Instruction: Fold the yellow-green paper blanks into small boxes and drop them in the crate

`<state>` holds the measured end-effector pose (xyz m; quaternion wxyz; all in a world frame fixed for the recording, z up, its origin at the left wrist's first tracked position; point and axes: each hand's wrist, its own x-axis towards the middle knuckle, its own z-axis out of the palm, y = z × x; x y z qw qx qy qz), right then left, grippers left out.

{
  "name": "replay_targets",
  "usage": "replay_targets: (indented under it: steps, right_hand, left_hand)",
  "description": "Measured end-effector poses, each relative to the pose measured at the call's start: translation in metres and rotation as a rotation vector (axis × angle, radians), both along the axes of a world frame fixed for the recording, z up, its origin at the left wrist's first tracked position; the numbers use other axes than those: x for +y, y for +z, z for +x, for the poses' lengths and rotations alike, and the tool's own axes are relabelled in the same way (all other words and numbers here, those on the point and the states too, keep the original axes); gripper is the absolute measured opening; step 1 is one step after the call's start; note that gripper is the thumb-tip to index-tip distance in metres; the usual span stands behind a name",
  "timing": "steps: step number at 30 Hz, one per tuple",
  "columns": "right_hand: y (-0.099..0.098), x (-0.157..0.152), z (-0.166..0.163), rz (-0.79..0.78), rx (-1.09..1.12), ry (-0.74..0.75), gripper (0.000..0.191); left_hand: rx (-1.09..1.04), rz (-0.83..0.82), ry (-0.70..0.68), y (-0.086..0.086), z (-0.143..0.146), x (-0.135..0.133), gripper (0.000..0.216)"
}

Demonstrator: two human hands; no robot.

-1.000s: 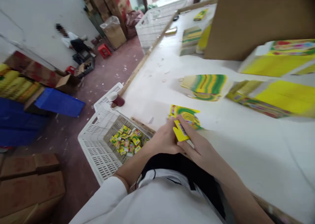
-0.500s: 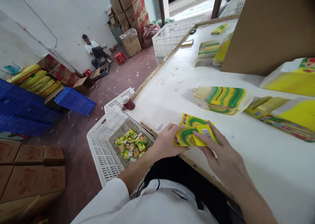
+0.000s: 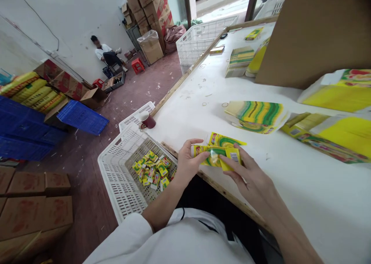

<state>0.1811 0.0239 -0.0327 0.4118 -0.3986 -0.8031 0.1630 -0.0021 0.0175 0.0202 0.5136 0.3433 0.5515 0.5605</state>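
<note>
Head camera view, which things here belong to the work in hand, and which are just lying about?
In hand: flat carton, held by left hand and right hand; spare carton just beyond it; carton stack; white basket of small folded boxes.
Lying about: red mug; blue crates; brown cardboard sheet; far white basket.

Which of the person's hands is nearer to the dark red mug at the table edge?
Left. The left hand holds the flat yellow-green carton at the end toward the dark red mug; the right hand holds its other end, farther from the mug.
</note>
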Motion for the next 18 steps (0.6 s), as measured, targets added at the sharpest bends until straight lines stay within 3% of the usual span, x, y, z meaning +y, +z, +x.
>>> replay_targets:
  steps: [4, 8, 10, 11, 14, 16, 18]
  right_hand:
    - [0.008, 0.003, 0.008, -0.13, 0.064, 0.087, 0.027]
    - [0.019, -0.005, -0.009, -0.226, 0.302, -0.092, 0.015]
    - [0.019, -0.009, -0.021, -0.255, 0.368, -0.14, 0.02]
    - [0.019, -0.011, -0.025, -0.273, 0.357, -0.119, 0.032]
    - [0.015, -0.01, -0.023, -0.34, 0.348, -0.011, 0.074]
    - [0.01, -0.003, -0.009, -0.341, 0.322, -0.064, 0.076]
    - [0.002, 0.008, 0.005, -0.296, 0.222, -0.22, 0.064]
  left_hand:
    - [0.008, 0.014, -0.025, -0.006, -0.004, 0.0, 0.049]
    - [0.045, 0.03, -0.082, -0.012, 0.001, 0.0, 0.043]
    - [0.094, 0.035, -0.081, -0.012, -0.001, -0.001, 0.042]
    - [0.133, 0.034, -0.077, -0.011, -0.006, -0.002, 0.043]
    - [0.337, 0.038, 0.017, -0.006, -0.042, -0.006, 0.044]
    - [0.553, 0.036, 0.175, -0.003, -0.083, -0.011, 0.041]
    - [0.847, -0.033, 0.335, -0.002, -0.129, -0.017, 0.038]
